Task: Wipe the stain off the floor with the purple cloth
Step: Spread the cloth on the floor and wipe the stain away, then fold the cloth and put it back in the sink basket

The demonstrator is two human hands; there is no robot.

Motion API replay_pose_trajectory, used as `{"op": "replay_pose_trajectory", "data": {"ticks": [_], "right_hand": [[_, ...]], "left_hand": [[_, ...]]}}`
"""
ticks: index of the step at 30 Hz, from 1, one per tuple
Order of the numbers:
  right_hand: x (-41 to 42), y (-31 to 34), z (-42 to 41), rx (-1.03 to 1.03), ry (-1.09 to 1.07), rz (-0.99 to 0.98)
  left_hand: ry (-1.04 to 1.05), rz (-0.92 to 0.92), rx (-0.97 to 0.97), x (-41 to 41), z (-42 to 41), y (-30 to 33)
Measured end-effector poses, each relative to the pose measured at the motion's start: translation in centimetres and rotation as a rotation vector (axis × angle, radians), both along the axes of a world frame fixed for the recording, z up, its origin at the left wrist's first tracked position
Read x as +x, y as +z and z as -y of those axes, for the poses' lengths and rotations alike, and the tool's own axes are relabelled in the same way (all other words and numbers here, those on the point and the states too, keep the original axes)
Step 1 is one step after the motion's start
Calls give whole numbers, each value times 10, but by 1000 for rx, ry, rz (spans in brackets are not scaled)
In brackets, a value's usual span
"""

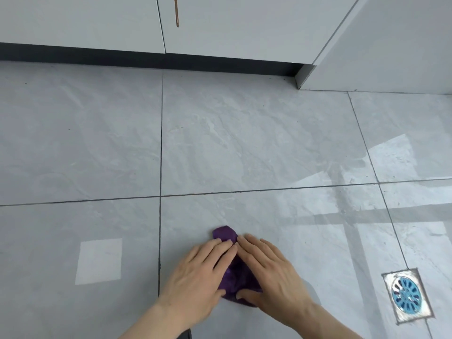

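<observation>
Pressing down with both palms, we have a small crumpled purple cloth [230,272] pinned flat against the glossy grey marbled tile floor [244,148]. Our left hand [200,272] lies spread over the cloth's left side, its fingers [221,245] straight, close together and laid flat on the fabric, gripping nothing. Our right hand [271,270] covers the right side in the same way, fingers extended and side by side, with the thumb [247,296] stretched across the cloth's near edge. The fingertips of the two hands almost meet over the middle of the fabric; a rounded corner of purple pokes out beyond them, and a darker fold shows in the gap between the palms.

We see the cloth lying on the near tile just to the right of a dark vertical grout line [160,167], below the crossing with a horizontal one. We cannot make out any stain on the tiles around it. Bright window reflections streak the floor to the right, and a pale square patch of light [99,261] sits to the left. Near the right edge, a square metal floor drain with a blue round grate [407,295] is set into the tiles. Farther off, white cabinet doors [97,20] stand above a dark recessed plinth [146,57], and a brown drip [176,11] runs down one door.
</observation>
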State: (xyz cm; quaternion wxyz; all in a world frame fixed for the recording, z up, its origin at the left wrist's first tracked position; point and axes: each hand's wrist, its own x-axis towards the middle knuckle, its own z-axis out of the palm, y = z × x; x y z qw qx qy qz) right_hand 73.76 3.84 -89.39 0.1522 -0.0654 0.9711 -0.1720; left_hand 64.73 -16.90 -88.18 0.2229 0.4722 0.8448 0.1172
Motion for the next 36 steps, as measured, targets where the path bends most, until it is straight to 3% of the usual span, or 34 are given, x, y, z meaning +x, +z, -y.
{"op": "replay_pose_trajectory", "data": {"ticks": [4,7,11,14,17,22,29,36], "right_hand": [[9,-1,18,7,-29,-112],[15,-5,31,65,-9,-172],[15,2,36,101,9,-103],[13,14,31,45,41,5],[1,33,19,-58,8,105],[-47,70,-5,-78,-96,-8],[-111,156,-36,-43,-213,-262],[-104,297,-34,-60,-294,-269]], "left_hand": [[102,8,-53,7,9,-1],[126,-85,-68,15,11,-3],[73,-78,-82,21,13,-3],[47,59,-126,13,12,15],[151,246,-135,-3,11,28],[239,121,0,-52,-5,55],[236,-139,128,-126,-44,150],[202,-135,69,-131,-53,292]]}}
